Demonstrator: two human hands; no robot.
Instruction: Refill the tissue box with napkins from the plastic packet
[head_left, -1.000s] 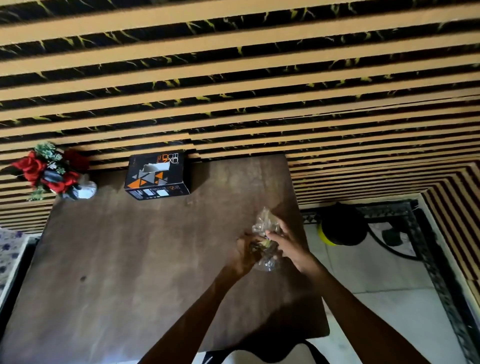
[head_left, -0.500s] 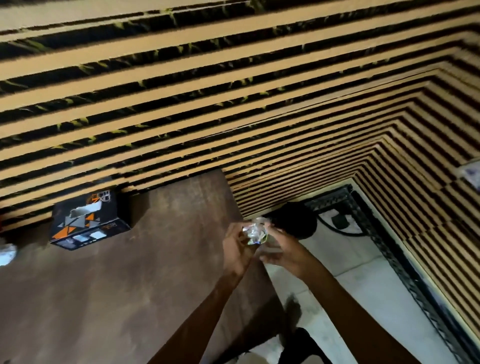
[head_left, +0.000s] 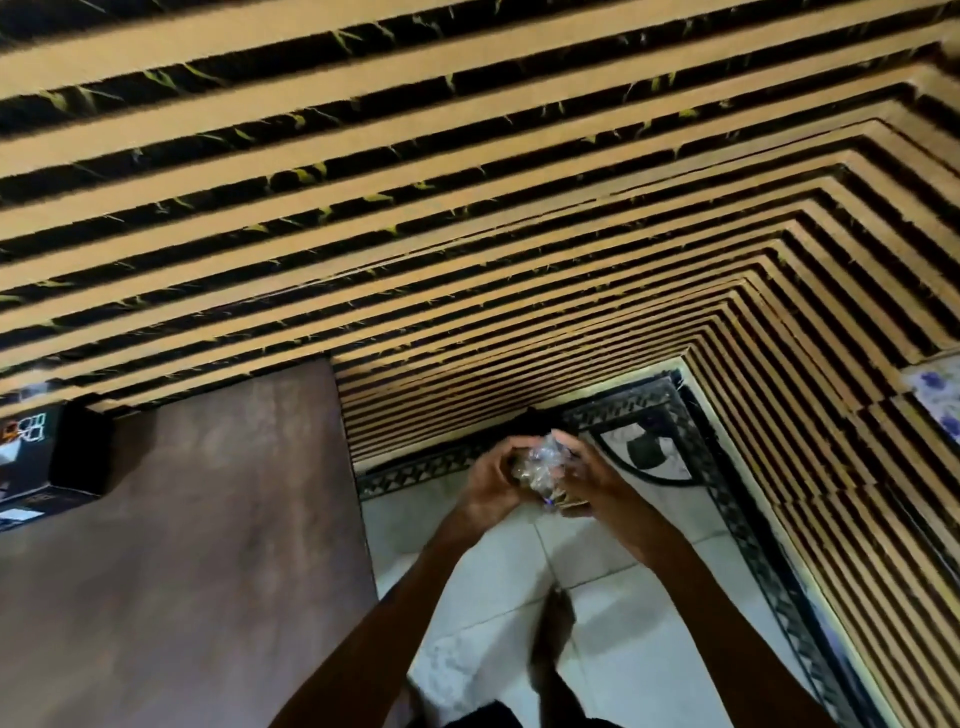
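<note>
While the packet (head_left: 540, 470) is held up over the tiled floor (head_left: 613, 587), off the right edge of the table (head_left: 208, 545), it is gripped from both sides: the left hand (head_left: 491, 480) is curled around its left side and the right hand (head_left: 592, 486) is closed on its right side and lower end. The packet is crumpled clear plastic, and its long axis cannot be made out with certainty; a bunched end is seen pointing up and away between the fingertips. Something pale and brownish is glimpsed inside the plastic, too blurred to be told as napkins. The box (head_left: 47, 462) is seen at the far left, lying on the table against the striped wall (head_left: 467, 208), well apart from the hands and cut off by the picture's edge. Whether anything is in the box cannot be told.
</note>
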